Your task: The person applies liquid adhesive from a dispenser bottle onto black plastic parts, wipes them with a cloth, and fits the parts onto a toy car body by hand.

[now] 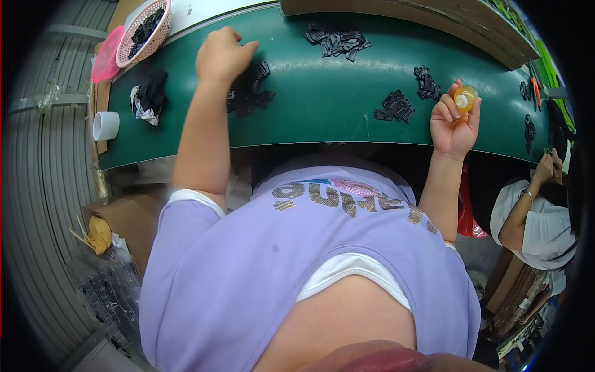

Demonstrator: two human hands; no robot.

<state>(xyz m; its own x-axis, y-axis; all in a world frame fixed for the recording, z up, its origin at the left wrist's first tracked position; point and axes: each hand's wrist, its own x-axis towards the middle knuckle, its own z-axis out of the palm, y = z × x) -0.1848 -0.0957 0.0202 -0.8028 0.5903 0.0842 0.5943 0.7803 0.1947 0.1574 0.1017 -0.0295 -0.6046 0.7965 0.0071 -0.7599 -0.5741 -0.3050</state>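
My right hand (455, 124) is closed around a small amber bottle (472, 94) with a pale nozzle, held palm up over the right part of the green table (322, 115). My left hand (221, 57) is stretched over the table's left part with its back showing. Its thumb stands apart from the bent fingers, whose tips are partly hidden; nothing shows between them. Just beside this wrist lies a loose pile of small black plastic parts (251, 99). Two smaller heaps of black parts, one near (395, 106) and one farther (426, 82), lie left of the bottle.
Another pile of black parts (338, 43) lies at the back. On the left are a pink basket (162, 32) of black pieces, a black-and-white cloth (152, 98) and a white cup (106, 126). A cardboard box (421, 25) edges the back. At right, a person (536, 217) works beside orange-handled pliers (536, 93).
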